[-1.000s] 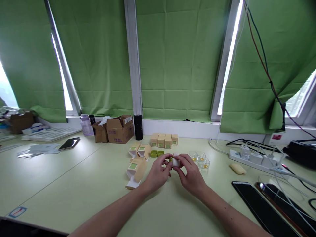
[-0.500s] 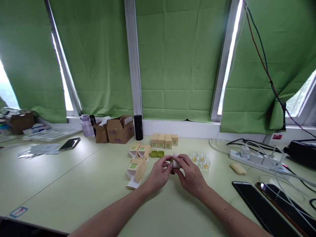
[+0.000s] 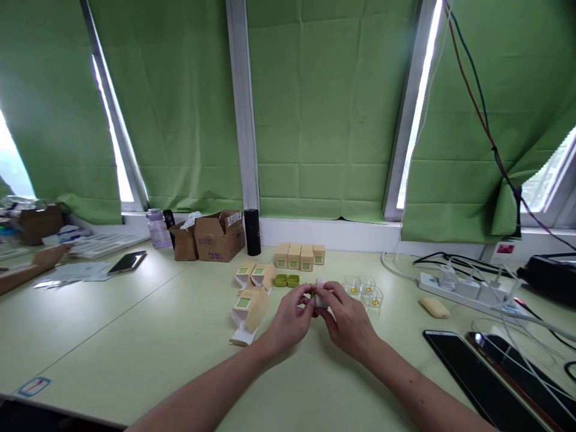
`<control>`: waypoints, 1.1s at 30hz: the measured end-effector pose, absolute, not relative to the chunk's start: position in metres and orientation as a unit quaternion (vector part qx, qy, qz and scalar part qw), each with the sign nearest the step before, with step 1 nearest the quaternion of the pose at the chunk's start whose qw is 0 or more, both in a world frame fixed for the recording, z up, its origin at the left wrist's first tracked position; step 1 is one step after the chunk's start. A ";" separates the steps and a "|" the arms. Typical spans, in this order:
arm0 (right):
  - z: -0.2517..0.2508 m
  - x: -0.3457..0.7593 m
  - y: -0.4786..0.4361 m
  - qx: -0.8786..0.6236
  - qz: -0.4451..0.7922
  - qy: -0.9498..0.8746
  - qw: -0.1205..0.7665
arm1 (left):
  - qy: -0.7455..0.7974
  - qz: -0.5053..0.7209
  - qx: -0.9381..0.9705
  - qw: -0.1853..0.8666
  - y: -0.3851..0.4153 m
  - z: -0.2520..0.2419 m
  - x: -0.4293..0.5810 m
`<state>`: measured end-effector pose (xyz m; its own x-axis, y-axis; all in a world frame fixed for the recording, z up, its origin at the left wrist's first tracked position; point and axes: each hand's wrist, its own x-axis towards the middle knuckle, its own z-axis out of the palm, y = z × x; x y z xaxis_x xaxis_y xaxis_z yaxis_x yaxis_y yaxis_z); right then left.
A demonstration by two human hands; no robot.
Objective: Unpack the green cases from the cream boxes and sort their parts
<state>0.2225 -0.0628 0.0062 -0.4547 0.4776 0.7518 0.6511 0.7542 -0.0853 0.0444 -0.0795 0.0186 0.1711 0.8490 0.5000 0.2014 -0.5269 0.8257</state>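
Note:
A small white rounded piece (image 3: 321, 300) with a bit of green at its left side is pinched between my fingertips; its kind is not clear. My left hand (image 3: 290, 318) is closed on its left side, and my right hand (image 3: 351, 321) grips it from the right. Two small green square containers (image 3: 287, 281) sit just beyond my left fingers. Several clear cups (image 3: 368, 282) with yellow bottoms stand right of my right hand. Open kraft boxes (image 3: 252, 303) with green labels lie left of my left hand. Closed kraft boxes (image 3: 294, 257) stand in a row farther back.
Brown cartons (image 3: 219, 235) and a black cylinder (image 3: 252, 232) stand by the wall. At right are a power strip (image 3: 468, 292) with tangled cables, a beige oval object (image 3: 434, 308) and a dark tablet-like slab (image 3: 477, 372). Another person's hand (image 3: 51, 257) reaches over papers at far left.
Another person's arm has come in at the far left. My hands stay nearly in place; the white piece has turned slightly between my fingers.

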 end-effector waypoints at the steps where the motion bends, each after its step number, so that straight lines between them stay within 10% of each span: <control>1: 0.006 0.222 -0.062 -0.331 -0.112 -0.847 0.400 | 0.378 0.523 0.701 0.305 -0.079 0.018 0.044; 33: 0.005 0.222 -0.057 -0.300 -0.011 -0.821 0.487 | 0.411 0.481 0.753 0.182 -0.076 0.020 0.034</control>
<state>0.2220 -0.0567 0.0052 -0.3468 0.4816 0.8049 0.5022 0.8201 -0.2744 0.0338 -0.0761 0.0201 0.1999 0.7941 0.5740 0.4440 -0.5957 0.6694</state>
